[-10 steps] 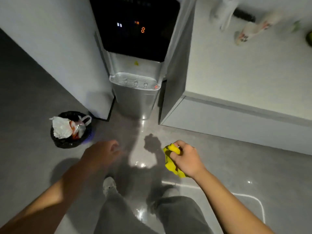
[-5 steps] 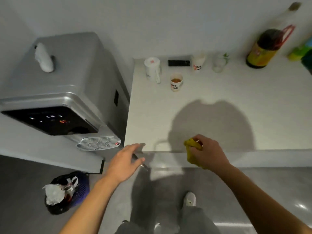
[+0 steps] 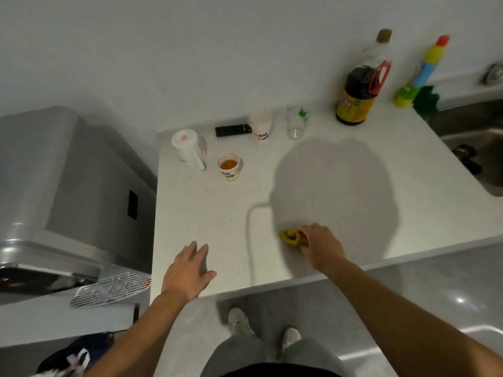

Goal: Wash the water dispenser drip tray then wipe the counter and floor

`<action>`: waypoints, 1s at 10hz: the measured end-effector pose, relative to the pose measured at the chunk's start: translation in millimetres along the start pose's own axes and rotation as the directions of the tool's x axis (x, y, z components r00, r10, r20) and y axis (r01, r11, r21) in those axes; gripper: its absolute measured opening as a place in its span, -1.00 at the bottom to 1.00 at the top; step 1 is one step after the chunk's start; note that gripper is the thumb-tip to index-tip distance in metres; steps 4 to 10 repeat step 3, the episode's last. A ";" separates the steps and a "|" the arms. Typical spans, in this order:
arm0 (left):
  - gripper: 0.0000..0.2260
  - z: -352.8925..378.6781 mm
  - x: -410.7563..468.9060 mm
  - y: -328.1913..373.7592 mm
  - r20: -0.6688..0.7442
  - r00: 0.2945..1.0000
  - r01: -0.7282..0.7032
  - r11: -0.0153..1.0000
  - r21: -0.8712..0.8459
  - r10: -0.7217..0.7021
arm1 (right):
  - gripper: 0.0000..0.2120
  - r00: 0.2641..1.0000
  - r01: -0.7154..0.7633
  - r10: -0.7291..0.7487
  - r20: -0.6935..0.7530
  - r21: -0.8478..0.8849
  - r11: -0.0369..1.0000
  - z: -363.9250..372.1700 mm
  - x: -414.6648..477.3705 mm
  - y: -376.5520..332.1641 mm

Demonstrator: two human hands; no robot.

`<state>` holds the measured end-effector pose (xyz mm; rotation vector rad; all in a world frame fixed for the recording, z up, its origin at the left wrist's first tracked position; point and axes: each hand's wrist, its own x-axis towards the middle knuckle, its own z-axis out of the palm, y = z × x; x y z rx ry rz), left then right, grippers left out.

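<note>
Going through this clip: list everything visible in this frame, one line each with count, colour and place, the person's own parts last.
White stone-look counter: 1, centre.
Grey metal water dispenser: 1, left of counter.
Ribbed silver drip tray: 1, at dispenser front.
Yellow cloth: 1, near counter's front edge.
White lidded mug: 1, back left.
Paper cup of amber liquid: 1, beside mug.
Black remote: 1, by wall.
White printed cup: 1, by wall.
Clear glass: 1, by wall.
Dark sauce bottle: 1, red handle, back right.
Yellow-blue cleaner bottle: 1, beside sink.
Steel sink: 1, far right.
Black bin: 1, floor, lower left.
Left hand: open, empty.
Right hand: gripping cloth.
</note>
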<state>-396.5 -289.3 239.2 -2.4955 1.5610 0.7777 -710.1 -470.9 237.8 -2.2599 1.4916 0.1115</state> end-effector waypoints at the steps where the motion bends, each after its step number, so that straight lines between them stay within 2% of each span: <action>1: -0.30 -1.2 -0.2 -0.7 -0.006 1.000 -0.017 1.000 -0.015 0.017 | -0.63 0.997 -0.012 0.015 0.076 -0.042 0.999 -6.7 -0.8 -10.8; 2: -0.31 -7.2 -1.9 -0.5 -0.020 0.999 -0.042 0.994 -0.096 0.041 | -0.54 0.979 -0.007 0.011 0.206 -0.018 1.000 -33.2 -2.0 -19.0; 3: -0.37 -9.5 -21.7 -12.3 -0.131 0.989 -0.097 0.955 -0.281 0.062 | -0.52 0.978 -0.011 -0.015 0.206 0.124 0.992 -74.3 -16.9 -19.4; 10: -0.37 -9.5 -21.7 -12.3 -0.131 0.989 -0.097 0.955 -0.281 0.062 | -0.52 0.978 -0.011 -0.015 0.206 0.124 0.992 -74.3 -16.9 -19.4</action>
